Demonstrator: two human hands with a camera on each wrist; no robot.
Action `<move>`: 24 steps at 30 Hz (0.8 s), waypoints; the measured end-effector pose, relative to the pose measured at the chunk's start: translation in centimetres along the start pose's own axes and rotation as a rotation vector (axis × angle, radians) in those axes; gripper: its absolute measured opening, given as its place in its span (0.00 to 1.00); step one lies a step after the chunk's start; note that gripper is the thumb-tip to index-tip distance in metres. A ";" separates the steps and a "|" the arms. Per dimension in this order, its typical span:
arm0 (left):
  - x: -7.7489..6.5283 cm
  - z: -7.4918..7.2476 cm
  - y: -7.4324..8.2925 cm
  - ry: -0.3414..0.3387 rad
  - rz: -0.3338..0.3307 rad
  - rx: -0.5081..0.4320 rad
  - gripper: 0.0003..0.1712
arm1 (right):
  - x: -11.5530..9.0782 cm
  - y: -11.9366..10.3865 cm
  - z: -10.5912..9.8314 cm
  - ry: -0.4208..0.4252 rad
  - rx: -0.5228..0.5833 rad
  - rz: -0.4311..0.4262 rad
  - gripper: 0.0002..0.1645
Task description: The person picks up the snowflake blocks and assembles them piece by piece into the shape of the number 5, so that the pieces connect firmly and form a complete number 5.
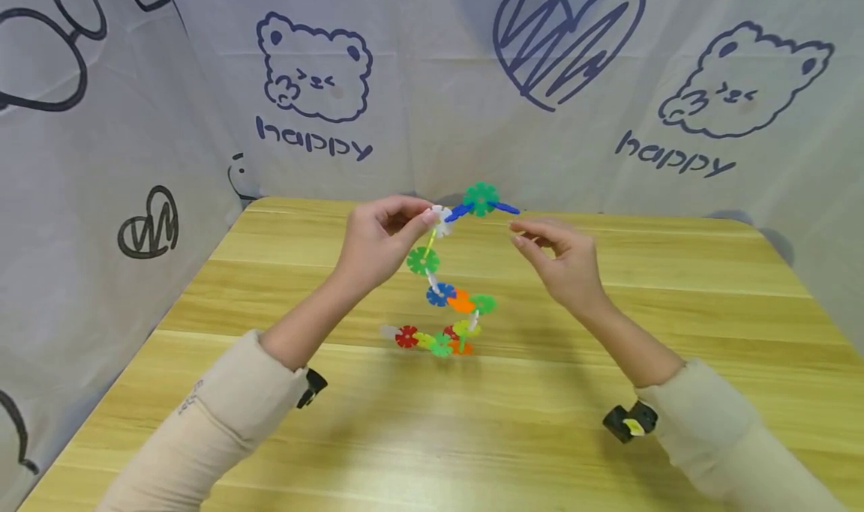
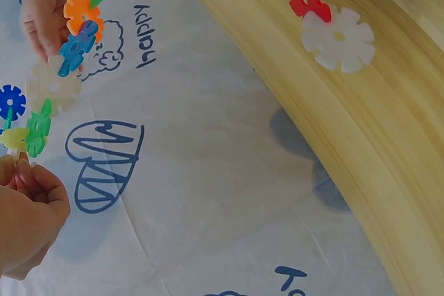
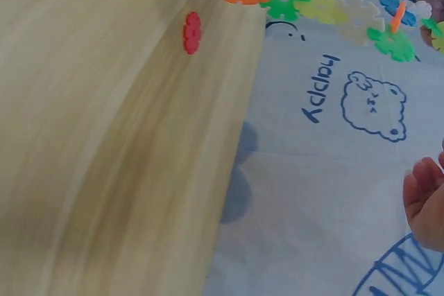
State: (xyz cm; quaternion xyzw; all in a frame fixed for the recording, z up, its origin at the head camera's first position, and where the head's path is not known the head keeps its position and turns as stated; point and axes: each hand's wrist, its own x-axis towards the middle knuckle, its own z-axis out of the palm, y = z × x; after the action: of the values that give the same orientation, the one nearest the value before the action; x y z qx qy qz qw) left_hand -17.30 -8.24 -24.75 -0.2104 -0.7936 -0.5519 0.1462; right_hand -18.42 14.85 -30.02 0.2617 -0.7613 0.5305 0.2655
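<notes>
My left hand (image 1: 378, 246) pinches a white snowflake disc (image 1: 442, 222) near the upper end of a chain of slotted plastic discs. Past that disc, blue, green (image 1: 481, 199) and blue discs (image 1: 503, 208) stick out to the right. Below it the chain hangs in a zigzag, with a green disc (image 1: 422, 261), a blue disc (image 1: 441, 294) and an orange disc (image 1: 462, 300). My right hand (image 1: 563, 261) hovers just beyond the last blue disc, its fingers loosely bent and holding nothing. In the right wrist view, only part of that hand (image 3: 427, 206) shows at the edge.
The chain's lower end, with a red disc (image 1: 406, 337) and a white disc (image 2: 338, 39), hangs low over the wooden table (image 1: 432, 437). Behind the table's far edge is a white cloth wall (image 1: 445, 122) with drawn bears and hearts.
</notes>
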 end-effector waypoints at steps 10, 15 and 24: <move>-0.2 -1.8 -0.6 0.028 -0.064 0.020 0.10 | -1.8 2.9 1.7 -0.127 0.125 0.414 0.15; -0.2 -2.5 -0.9 0.038 -0.093 0.037 0.11 | -2.8 4.1 3.0 -0.176 0.117 0.469 0.16; -0.1 -3.4 -1.4 0.063 -0.121 0.069 0.11 | -4.4 5.3 5.1 -0.247 0.069 0.504 0.16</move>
State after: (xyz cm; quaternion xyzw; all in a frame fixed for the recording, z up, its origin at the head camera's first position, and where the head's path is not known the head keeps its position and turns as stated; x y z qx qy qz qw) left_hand -17.85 -11.85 -24.74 -0.1391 -0.8185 -0.5383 0.1447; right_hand -19.50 12.17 -38.07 0.1358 -0.8104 0.5695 0.0213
